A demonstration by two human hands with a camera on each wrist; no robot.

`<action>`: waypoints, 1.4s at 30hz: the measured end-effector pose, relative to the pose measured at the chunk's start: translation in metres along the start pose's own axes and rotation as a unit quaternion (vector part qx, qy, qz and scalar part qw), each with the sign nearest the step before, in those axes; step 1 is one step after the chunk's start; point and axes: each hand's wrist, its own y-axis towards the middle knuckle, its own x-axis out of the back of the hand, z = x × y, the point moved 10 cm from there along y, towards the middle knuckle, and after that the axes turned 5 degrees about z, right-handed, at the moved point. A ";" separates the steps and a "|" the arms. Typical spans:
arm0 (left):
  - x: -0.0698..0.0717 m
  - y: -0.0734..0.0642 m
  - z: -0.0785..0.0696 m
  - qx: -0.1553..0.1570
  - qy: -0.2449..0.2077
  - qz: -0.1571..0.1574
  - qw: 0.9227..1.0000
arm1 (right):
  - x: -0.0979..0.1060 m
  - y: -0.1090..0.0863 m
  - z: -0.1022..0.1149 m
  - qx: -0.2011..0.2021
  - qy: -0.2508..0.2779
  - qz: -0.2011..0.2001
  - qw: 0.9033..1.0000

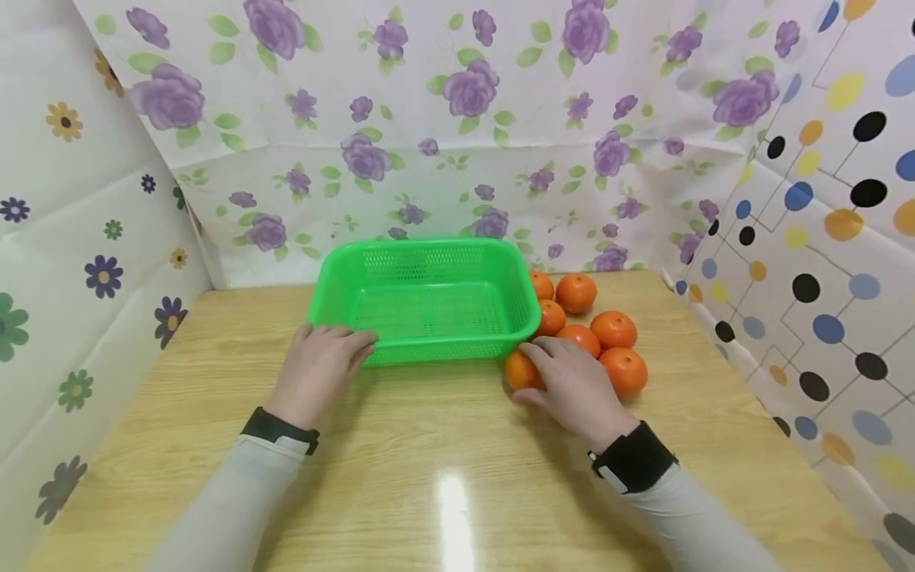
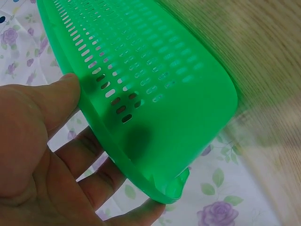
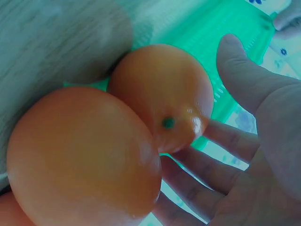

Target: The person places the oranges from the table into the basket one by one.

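A green plastic basket (image 1: 429,349) with slotted walls stands on the table, and no fruit shows inside it. At its near left corner my left hand (image 1: 322,365) holds the rim; in the left wrist view the thumb lies at the rim of the basket (image 2: 155,108) and the fingers reach behind it. My right hand (image 1: 572,385) is over the tangerine (image 1: 522,371) nearest the basket's front right corner. From the right wrist, the fingers touch the far side of that tangerine (image 3: 160,89), while the thumb stands apart from it. Another tangerine (image 3: 84,160) lies beside it.
Several more tangerines (image 1: 613,330) cluster along the basket's right side on the wooden table (image 1: 400,469). Behind the basket hangs a purple-flowered cloth (image 1: 472,159). A dotted cloth (image 1: 808,286) bounds the right side, and a daisy-printed cloth (image 1: 107,230) the left.
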 end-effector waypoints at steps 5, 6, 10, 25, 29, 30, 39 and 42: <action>0.001 0.000 -0.001 -0.007 0.004 -0.007 1.000 | -0.005 0.003 0.006 0.021 -0.013 0.002 1.000; 0.001 0.000 -0.001 -0.007 0.005 -0.008 1.000 | -0.005 0.003 0.007 0.026 -0.016 0.000 1.000; 0.000 -0.001 0.000 -0.006 0.007 -0.009 1.000 | -0.005 0.003 0.010 0.044 -0.026 -0.001 0.999; -0.004 0.000 0.003 0.009 0.011 0.009 1.000 | -0.013 0.004 0.013 0.047 -0.048 0.021 0.998; -0.005 -0.001 0.004 0.010 0.011 0.007 1.000 | -0.017 0.004 0.013 0.046 -0.057 0.028 0.997; -0.006 -0.001 0.004 0.010 0.011 0.007 1.000 | -0.018 0.004 0.013 0.046 -0.058 0.028 0.997; -0.005 0.000 0.005 0.009 0.009 0.007 1.000 | -0.020 0.003 0.018 0.054 -0.065 0.014 0.996; -0.003 0.000 0.006 0.009 0.010 0.004 1.000 | -0.020 0.004 0.020 0.058 -0.068 0.012 0.996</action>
